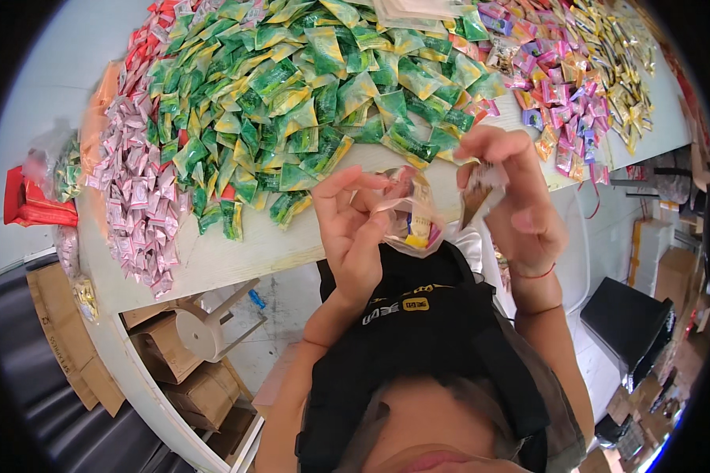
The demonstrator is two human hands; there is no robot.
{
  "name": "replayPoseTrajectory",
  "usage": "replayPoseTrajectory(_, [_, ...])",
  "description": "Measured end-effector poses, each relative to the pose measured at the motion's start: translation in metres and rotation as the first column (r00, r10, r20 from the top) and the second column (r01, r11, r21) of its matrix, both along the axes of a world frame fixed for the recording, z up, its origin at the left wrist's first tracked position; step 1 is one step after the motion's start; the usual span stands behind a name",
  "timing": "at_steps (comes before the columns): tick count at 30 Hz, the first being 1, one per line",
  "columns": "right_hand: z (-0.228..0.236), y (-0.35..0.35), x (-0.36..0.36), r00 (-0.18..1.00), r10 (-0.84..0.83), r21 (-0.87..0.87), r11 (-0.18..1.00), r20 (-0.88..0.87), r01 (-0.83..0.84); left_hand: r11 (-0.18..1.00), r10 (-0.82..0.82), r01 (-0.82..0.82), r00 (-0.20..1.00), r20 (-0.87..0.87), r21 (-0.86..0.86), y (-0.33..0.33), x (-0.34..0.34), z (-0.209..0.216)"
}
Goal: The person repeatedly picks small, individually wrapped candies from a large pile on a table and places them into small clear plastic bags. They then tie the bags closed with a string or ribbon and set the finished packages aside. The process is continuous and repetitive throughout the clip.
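Between the thumb and fingers of my left hand (349,232) is the rim of a clear plastic bag (432,236). Inside the bag lie a few small wrapped pieces, one of them yellow and white. My right hand (521,201) is beside the bag, its fingers bent around a small packet (479,195) with a clear and brownish wrapper. Both hands are above the front edge of the table. Just beyond them spreads a large heap of green and yellow packets (292,102).
The white table (221,264) also bears pink-white packets (138,181) at left, purple and pink packets (564,102) and yellow stick packets (627,79) at right. Flat clear bags (418,11) top the green heap. Below stand a stool (197,333) and cardboard boxes (166,347).
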State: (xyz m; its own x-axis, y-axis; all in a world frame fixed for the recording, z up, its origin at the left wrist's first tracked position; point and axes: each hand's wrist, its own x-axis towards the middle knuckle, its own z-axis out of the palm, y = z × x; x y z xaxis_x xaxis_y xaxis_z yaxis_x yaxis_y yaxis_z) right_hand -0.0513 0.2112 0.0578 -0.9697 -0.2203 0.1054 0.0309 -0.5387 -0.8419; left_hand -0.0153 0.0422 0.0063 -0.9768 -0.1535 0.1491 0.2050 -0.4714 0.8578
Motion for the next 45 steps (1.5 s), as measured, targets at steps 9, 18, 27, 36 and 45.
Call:
replayPoseTrajectory(9, [-0.043, -0.029, 0.036, 0.694, -0.152, 0.391, 0.733, -0.704, 0.557, 0.993, -0.022, 0.011, 0.996, 0.087, 0.121, 0.004, -0.002, 0.009])
replayPoseTrajectory(18, [-0.044, -0.028, 0.033, 0.850, -0.149, 0.513, 0.740, -0.505, 0.434, 0.961, 0.112, -0.123, 0.992, -0.061, -0.248, 0.013, 0.002, 0.005])
replayPoseTrajectory(27, [-0.019, -0.009, 0.036, 0.912, 0.076, 0.701, 0.666, -0.403, 0.254, 0.979, 0.134, -0.141, 0.989, -0.058, -0.149, 0.008, -0.001, 0.001])
replayPoseTrajectory(36, [-0.048, 0.000, 0.005, 0.990, 0.084, 0.521, 0.853, -0.114, -0.012, 0.968, -0.108, 0.050, 0.968, -0.226, -0.246, 0.024, 0.006, 0.008])
replayPoseTrajectory(45, [-0.051, -0.003, 0.018, 0.944, -0.110, 0.702, 0.643, -0.310, 0.306, 0.872, -0.268, 0.088, 0.909, -0.319, -0.482, 0.033, 0.010, -0.002])
